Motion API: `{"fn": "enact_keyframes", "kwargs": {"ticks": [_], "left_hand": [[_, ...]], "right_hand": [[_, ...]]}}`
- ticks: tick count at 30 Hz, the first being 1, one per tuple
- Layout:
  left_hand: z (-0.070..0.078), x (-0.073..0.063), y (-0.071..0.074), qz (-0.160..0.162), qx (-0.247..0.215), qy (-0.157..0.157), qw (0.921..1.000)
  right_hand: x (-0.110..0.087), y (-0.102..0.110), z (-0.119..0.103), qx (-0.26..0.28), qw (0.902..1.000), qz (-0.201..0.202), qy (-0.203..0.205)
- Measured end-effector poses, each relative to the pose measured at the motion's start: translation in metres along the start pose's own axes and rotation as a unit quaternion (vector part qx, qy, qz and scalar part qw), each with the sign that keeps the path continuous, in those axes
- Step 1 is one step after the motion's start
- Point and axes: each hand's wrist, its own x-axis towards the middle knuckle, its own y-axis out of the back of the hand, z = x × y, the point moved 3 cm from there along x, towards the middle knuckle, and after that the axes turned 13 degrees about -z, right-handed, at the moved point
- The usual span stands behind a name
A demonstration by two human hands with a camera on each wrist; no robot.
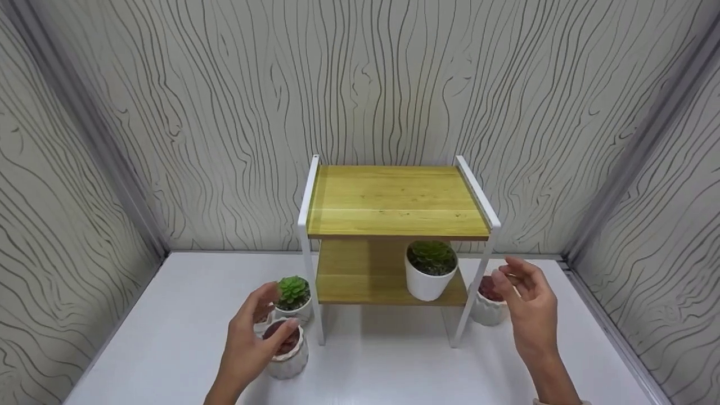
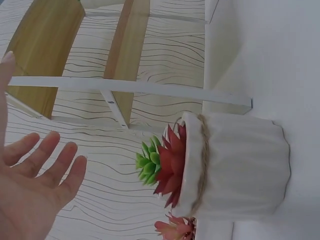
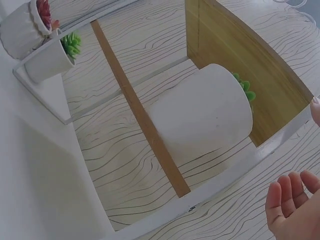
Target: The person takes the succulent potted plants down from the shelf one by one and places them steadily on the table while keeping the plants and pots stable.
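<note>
My left hand (image 1: 247,337) hovers with its fingers loosely bent and nothing between them. In the head view it is in front of a potted red succulent (image 1: 288,363) in a whitish pot; the left wrist view shows a twine band round that pot and a gap from the hand. To the right of the shelf rack, my right hand (image 1: 533,312) is raised, fingers apart and holding nothing. Partly behind it stands another reddish potted succulent (image 1: 488,309). A green succulent in a smooth white pot (image 1: 428,284) sits on the rack's lower shelf, at the right front.
The two-tier rack has wooden boards (image 1: 394,199) and a white frame (image 1: 473,194); it stands on a white table (image 1: 180,337). Left of it is a bright green potted succulent (image 1: 293,292). A pinkish succulent (image 2: 176,227) shows behind the twine-banded pot. Patterned walls (image 1: 360,84) enclose the table.
</note>
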Motion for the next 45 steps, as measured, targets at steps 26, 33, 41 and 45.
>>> {"fn": "enact_keyframes", "kwargs": {"ticks": [26,33,41,45], "left_hand": [[0.024,0.036,-0.011,0.037,-0.122,0.021,0.9916],[0.029,0.041,-0.017,0.053,-0.129,0.057,0.9886],[0.033,0.048,-0.021,0.069,-0.125,0.057,0.9881],[0.035,0.05,-0.024,0.067,-0.137,0.047,0.9873]], "right_hand": [[-0.032,-0.047,-0.021,-0.017,0.9905,0.089,0.104],[-0.041,-0.061,-0.024,-0.036,0.9853,0.119,0.118],[-0.048,-0.085,-0.03,-0.07,0.9781,0.132,0.145],[-0.049,-0.093,-0.029,-0.08,0.9767,0.145,0.138]]}}
